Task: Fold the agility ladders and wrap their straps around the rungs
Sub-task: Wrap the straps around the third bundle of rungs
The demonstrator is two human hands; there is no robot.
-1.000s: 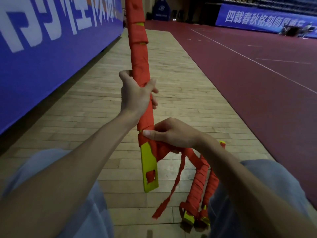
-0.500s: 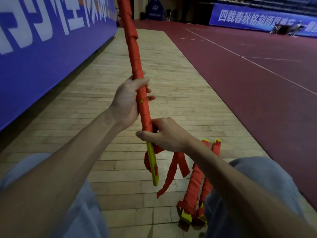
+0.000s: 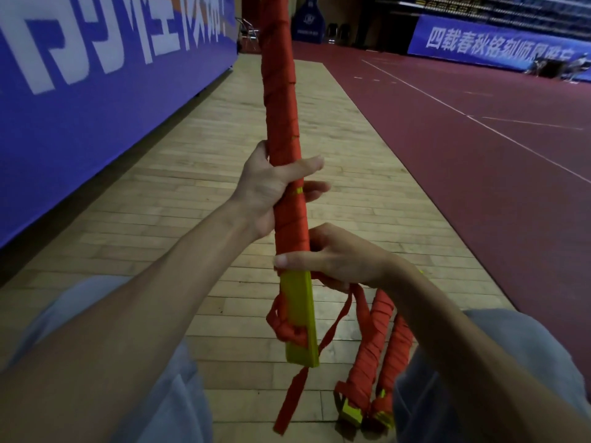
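wood floor | red court | blue banner | l hand + r hand grip wrapped ladder

The left hand gripped an upright ladder bundle wound in red strap. Just below it, the right hand held the same bundle with its thumb across the wrap's lower edge, above the bare yellow rung ends. A loose strap tail dangled. Two wrapped bundles lay on the wooden floor beside the right knee.
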